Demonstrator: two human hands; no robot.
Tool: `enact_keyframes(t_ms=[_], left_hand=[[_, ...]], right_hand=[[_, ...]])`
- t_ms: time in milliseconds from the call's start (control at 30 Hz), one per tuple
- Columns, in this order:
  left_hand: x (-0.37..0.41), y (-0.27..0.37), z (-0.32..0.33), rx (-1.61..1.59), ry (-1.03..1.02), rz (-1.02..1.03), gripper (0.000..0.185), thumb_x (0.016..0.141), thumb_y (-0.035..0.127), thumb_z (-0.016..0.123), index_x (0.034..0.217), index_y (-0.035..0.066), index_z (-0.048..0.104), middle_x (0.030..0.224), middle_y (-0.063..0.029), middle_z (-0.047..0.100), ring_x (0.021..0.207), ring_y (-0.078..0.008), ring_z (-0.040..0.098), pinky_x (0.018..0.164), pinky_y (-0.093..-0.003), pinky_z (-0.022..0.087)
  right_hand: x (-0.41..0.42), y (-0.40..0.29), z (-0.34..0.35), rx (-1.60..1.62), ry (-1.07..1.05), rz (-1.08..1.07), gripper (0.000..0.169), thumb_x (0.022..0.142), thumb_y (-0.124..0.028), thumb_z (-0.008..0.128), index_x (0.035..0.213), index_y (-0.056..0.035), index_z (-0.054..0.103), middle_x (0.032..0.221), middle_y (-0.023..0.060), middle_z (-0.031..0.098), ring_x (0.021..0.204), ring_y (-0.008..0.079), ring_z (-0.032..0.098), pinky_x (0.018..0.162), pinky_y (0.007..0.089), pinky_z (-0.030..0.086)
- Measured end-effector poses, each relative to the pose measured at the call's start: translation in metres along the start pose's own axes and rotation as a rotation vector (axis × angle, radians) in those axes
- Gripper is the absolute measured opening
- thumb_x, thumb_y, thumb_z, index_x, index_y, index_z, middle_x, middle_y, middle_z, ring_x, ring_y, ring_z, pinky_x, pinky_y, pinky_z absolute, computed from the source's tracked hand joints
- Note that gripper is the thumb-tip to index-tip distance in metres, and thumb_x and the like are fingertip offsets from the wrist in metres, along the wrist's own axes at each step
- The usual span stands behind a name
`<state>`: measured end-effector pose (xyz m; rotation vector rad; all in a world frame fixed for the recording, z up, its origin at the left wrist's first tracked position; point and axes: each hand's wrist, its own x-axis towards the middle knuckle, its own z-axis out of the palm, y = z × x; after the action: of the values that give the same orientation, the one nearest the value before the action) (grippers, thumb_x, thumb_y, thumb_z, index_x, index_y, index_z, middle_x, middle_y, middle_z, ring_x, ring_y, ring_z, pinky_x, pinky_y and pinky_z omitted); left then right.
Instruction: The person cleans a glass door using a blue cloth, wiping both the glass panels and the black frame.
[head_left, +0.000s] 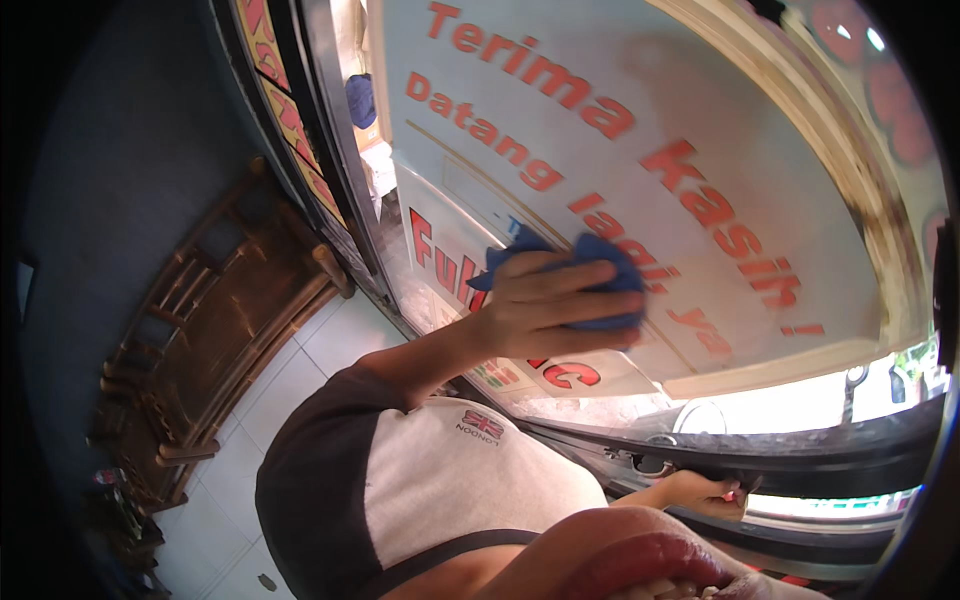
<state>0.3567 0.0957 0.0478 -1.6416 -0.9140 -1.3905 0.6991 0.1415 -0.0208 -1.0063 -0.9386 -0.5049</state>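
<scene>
My left hand (551, 304) presses a crumpled blue cloth (611, 277) against a glass pane. Its fingers are spread over the cloth, which partly covers lettering. A large pale sign (645, 112) with red lettering spans much of the glass, and a smaller white sign (439, 225) with red and black lettering sits below it. Lower right, my right hand (709, 495) curls at a dark frame (817, 465) along the glass; its fingertips are partly hidden. A round metal lock or fitting (652, 465) lies beside that hand.
A brown bamboo bench (225, 322) stands on my left over white floor tiles (225, 510). A dark upright frame (330, 112) with a yellow lettered strip (292, 112) rises between bench and glass. Beyond the glass are a blue item (361, 100) and a bright outdoor area.
</scene>
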Motion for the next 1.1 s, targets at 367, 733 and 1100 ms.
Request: enact_keyframes(t_ms=[367, 733, 1100], left_hand=[[0.007, -0.015, 0.019, 0.216, 0.393, -0.166, 0.036, 0.075, -0.007, 0.051, 0.109, 0.000, 0.059, 0.115, -0.0226, 0.056, 0.108, -0.0404, 0.054, 0.090, -0.0490, 0.045], [0.118, 0.054, 0.049, 0.144, 0.188, 0.037, 0.040, 0.074, -0.007, 0.054, 0.111, 0.005, 0.061, 0.117, -0.0165, 0.057, 0.111, -0.0354, 0.052, 0.095, -0.0465, 0.041], [0.013, 0.114, 0.062, -0.022, -0.010, -0.043, 0.038, 0.074, 0.005, 0.070, 0.105, 0.026, 0.066, 0.115, -0.0036, 0.060, 0.112, -0.0260, 0.054, 0.082, -0.0354, 0.047]], right_hand=[[-0.011, -0.009, -0.004, 0.183, -0.075, 0.002, 0.023, 0.086, -0.018, 0.048, 0.073, -0.0031, 0.037, 0.086, 0.0056, 0.030, 0.082, 0.0206, 0.047, 0.072, 0.0340, 0.040], [-0.005, -0.008, -0.003, 0.281, -0.108, -0.084, 0.024, 0.088, -0.021, 0.052, 0.074, -0.0025, 0.044, 0.089, 0.0075, 0.035, 0.084, 0.0206, 0.046, 0.073, 0.0347, 0.042], [-0.001, 0.005, -0.032, 0.127, -0.344, -0.159, 0.019, 0.086, -0.024, 0.055, 0.080, -0.0070, 0.050, 0.092, 0.0087, 0.039, 0.084, 0.0193, 0.041, 0.068, 0.0318, 0.033]])
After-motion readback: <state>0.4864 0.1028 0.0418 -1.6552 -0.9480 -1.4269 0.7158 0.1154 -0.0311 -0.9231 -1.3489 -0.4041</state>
